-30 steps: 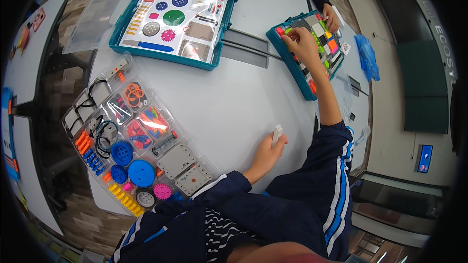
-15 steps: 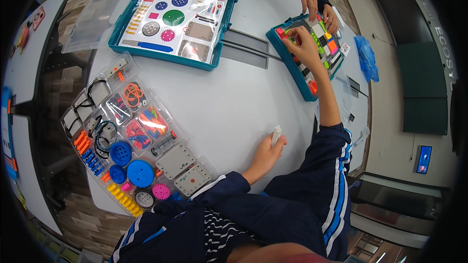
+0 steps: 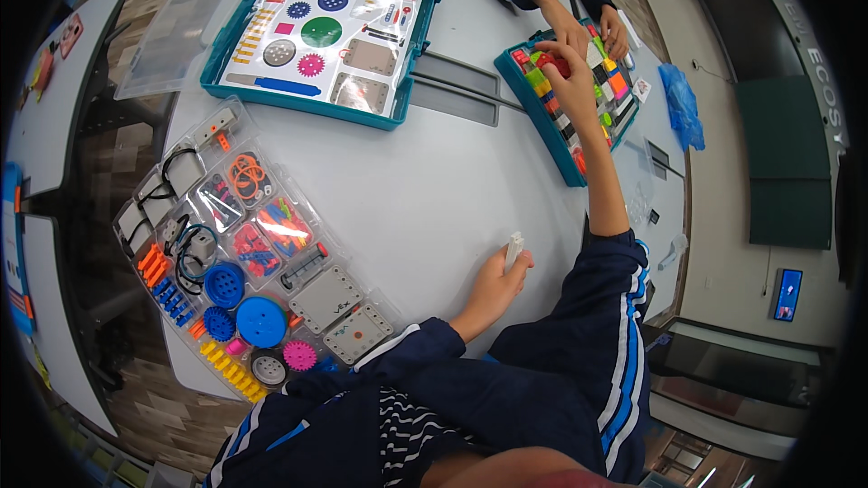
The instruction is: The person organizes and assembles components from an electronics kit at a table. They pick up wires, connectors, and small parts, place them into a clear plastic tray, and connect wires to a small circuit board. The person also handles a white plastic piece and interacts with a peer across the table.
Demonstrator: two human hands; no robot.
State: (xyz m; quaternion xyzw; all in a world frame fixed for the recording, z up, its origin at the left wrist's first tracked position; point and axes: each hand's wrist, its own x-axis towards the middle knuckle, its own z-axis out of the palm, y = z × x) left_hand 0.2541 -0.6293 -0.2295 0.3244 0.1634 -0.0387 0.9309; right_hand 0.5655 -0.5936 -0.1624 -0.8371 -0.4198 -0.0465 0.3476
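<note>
My left hand [image 3: 493, 292] is closed around a bundle of white plastic building pieces [image 3: 514, 249], held low over the table's near side. Outstretched, my right hand [image 3: 574, 90] hovers over a teal parts box [image 3: 570, 165] filled with small colourful building pieces. Its thumb and forefinger are apart in a curve; red pieces [image 3: 555, 64] show in the gap, apparently in the box. Another person's hand [image 3: 564, 25] reaches into the same box right beside my fingers. That person's other hand [image 3: 615, 33] rests at the box's far right edge.
A teal bin [image 3: 312, 108] with a printed parts sheet stands at the back left. Nearer lies a clear compartment tray [image 3: 312, 217] of wheels, gears, cables and grey modules. A crumpled blue plastic bag [image 3: 680, 108] lies right of the parts box on the white table [image 3: 443, 190].
My right hand has shifted slightly, its thumb and forefinger now spread. The other person's hand has moved down into the box, close to mine. My left hand stays put.
</note>
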